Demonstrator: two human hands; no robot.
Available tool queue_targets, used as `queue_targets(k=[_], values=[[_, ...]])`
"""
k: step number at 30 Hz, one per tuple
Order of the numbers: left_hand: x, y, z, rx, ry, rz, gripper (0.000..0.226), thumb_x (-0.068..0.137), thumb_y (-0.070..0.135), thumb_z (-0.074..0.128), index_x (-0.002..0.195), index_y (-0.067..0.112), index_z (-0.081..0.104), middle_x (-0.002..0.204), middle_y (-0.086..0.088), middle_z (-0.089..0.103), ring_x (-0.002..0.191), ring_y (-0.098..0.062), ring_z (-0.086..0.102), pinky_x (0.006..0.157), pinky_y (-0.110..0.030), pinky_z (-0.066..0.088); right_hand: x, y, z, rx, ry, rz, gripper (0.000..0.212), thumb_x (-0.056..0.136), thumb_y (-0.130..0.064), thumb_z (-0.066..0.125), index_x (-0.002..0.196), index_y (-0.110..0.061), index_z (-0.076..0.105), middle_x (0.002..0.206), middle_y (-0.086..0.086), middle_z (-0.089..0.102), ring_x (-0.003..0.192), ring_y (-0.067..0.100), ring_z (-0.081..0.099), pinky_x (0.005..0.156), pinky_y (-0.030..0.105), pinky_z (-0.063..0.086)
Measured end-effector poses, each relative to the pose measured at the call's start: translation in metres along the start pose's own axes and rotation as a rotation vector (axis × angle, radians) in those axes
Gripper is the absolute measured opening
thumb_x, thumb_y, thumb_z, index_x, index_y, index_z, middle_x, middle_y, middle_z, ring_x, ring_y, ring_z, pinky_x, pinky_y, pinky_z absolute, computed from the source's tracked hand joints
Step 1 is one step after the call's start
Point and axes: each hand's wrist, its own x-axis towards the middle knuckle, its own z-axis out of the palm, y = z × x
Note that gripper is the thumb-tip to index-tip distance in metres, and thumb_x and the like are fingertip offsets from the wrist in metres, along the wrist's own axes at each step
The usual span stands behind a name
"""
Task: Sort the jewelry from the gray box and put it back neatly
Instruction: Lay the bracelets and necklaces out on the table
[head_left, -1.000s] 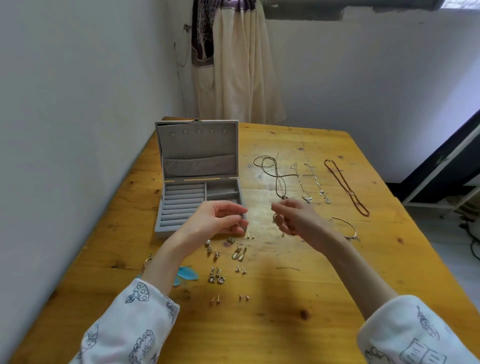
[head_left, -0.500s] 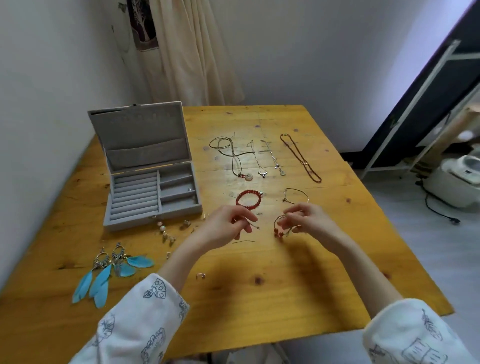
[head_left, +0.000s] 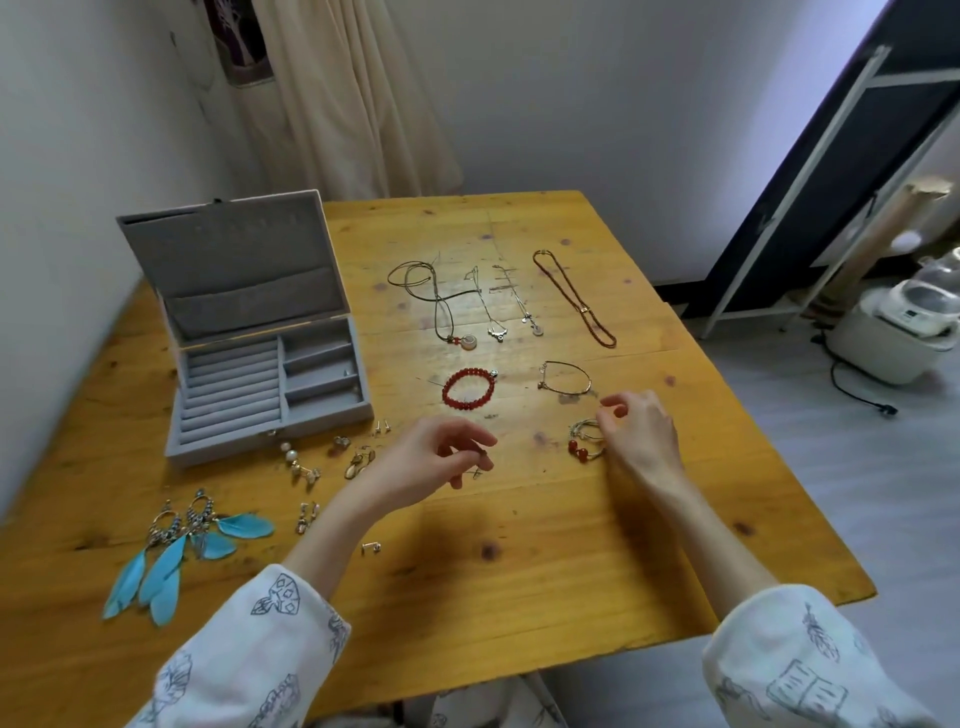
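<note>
On the wooden table (head_left: 545, 561), sorting looks mostly done, put-back not started.

- Gray box (head_left: 249, 332) sits far left, lid open and upright. Ring rolls and side compartments look nearly bare; one or two tiny specks in the right compartments, too small to identify.
- Necklaces laid out in a row at the far centre: dark cord pendant (head_left: 441, 306), two thin silver chains (head_left: 506, 306), brown beaded necklace (head_left: 574, 299). Apart from each other, roughly parallel.
- Bracelets in a nearer row: red bead bracelet (head_left: 467, 388), thin bangle (head_left: 566, 376) to its right.
- Earrings grouped near left, just in front of the box: small studs and drops (head_left: 332, 462), blue feather earrings (head_left: 182, 545) at the near-left edge.
- Right hand (head_left: 641, 434): fingers curled over a wire bracelet with red beads (head_left: 584, 441) lying on the table, thumb and forefinger pinching at it. Looks like it's being placed or straightened into the bracelet row.
- Left hand (head_left: 431, 462): fingers loosely curled, fingertips pinched on something small and thin; can't tell what.

Judgement: grouping by type is nearly finished, this bracelet being one of the last pieces. Everything left: move all groups back into the box compartments, then close the lid.
</note>
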Motion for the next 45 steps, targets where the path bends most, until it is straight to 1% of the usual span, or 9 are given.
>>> queue_targets(k=[2, 5, 11, 16, 21, 28, 36, 39, 45], values=[[-0.001, 0.003, -0.002, -0.050, -0.016, 0.010, 0.021, 0.090, 0.009, 0.053, 0.103, 0.024, 0.061, 0.090, 0.006, 0.071, 0.065, -0.003, 0.059, 0.066, -0.017, 0.050, -0.008, -0.014, -0.001, 0.140, -0.062, -0.114, 0.021, 0.091, -0.015, 0.053, 0.107, -0.012, 0.066, 0.107, 0.009, 0.063, 0.086, 0.013, 0.054, 0.076, 0.022, 0.041], [-0.003, 0.006, -0.005, -0.111, 0.004, 0.014, 0.018, 0.090, 0.007, 0.053, 0.101, 0.019, 0.059, 0.088, 0.004, 0.071, 0.066, -0.006, 0.060, 0.066, -0.018, 0.051, -0.024, -0.035, -0.002, 0.459, -0.444, -0.162, 0.023, 0.092, -0.015, 0.051, 0.110, -0.021, 0.064, 0.104, -0.004, 0.067, 0.083, 0.002, 0.057, 0.063, 0.009, 0.043], [-0.010, 0.009, -0.015, -0.096, 0.017, 0.040, 0.009, 0.089, 0.010, 0.055, 0.096, 0.015, 0.055, 0.083, 0.000, 0.072, 0.062, -0.010, 0.058, 0.066, -0.023, 0.050, -0.039, -0.047, 0.013, 0.819, -0.977, -0.068, 0.027, 0.089, -0.016, 0.057, 0.115, -0.021, 0.063, 0.104, 0.002, 0.068, 0.076, 0.007, 0.056, 0.057, 0.018, 0.038], [-0.016, 0.002, -0.025, -0.005, -0.006, -0.001, 0.007, 0.088, 0.019, 0.057, 0.095, 0.021, 0.056, 0.084, 0.005, 0.073, 0.064, -0.011, 0.062, 0.074, -0.032, 0.051, -0.041, -0.050, 0.023, 0.788, -0.929, -0.077, 0.015, 0.083, -0.019, 0.066, 0.095, -0.013, 0.071, 0.078, -0.002, 0.065, 0.070, 0.007, 0.053, 0.059, 0.020, 0.038], [-0.018, -0.003, -0.024, 0.130, 0.008, -0.040, 0.007, 0.085, 0.022, 0.062, 0.091, 0.025, 0.060, 0.076, 0.009, 0.072, 0.060, -0.004, 0.063, 0.061, -0.014, 0.047, -0.045, -0.054, 0.023, 0.734, -0.815, -0.084, 0.009, 0.081, -0.021, 0.067, 0.087, -0.017, 0.072, 0.075, -0.006, 0.066, 0.069, 0.005, 0.054, 0.060, 0.018, 0.040], [-0.016, -0.002, -0.011, 0.238, 0.041, -0.014, 0.008, 0.086, 0.022, 0.062, 0.080, 0.027, 0.062, 0.073, 0.008, 0.069, 0.060, 0.002, 0.062, 0.059, -0.009, 0.048, -0.051, -0.058, 0.018, 0.665, -0.755, -0.129, 0.004, 0.085, -0.015, 0.062, 0.084, -0.013, 0.065, 0.064, -0.008, 0.058, 0.059, 0.004, 0.051, 0.054, 0.017, 0.037], [-0.013, -0.002, -0.010, -0.020, 0.121, -0.092, 0.003, 0.081, 0.022, 0.066, 0.081, 0.019, 0.066, 0.093, 0.003, 0.070, 0.088, -0.010, 0.065, 0.083, -0.031, 0.052, -0.055, -0.062, 0.016, 0.510, -0.747, -0.204, 0.005, 0.086, -0.016, 0.060, 0.082, -0.017, 0.062, 0.063, -0.012, 0.056, 0.056, 0.004, 0.049, 0.052, 0.016, 0.040], [-0.014, 0.000, -0.009, -0.121, 0.133, -0.120, 0.008, 0.082, 0.017, 0.066, 0.084, 0.010, 0.066, 0.088, -0.005, 0.070, 0.084, -0.016, 0.065, 0.079, -0.028, 0.053, -0.056, -0.063, 0.016, 0.542, -0.722, -0.207, 0.006, 0.085, -0.014, 0.061, 0.081, -0.018, 0.063, 0.065, -0.011, 0.057, 0.057, 0.006, 0.049, 0.055, 0.017, 0.040], [-0.017, 0.002, -0.011, -0.241, 0.138, -0.123, 0.008, 0.083, 0.013, 0.064, 0.086, 0.007, 0.067, 0.071, -0.002, 0.068, 0.061, -0.003, 0.062, 0.061, -0.013, 0.050, -0.048, -0.064, 0.006, 0.748, -0.683, -0.135, 0.004, 0.085, -0.011, 0.062, 0.084, -0.009, 0.065, 0.064, -0.001, 0.054, 0.052, 0.006, 0.044, 0.048, 0.016, 0.034]])
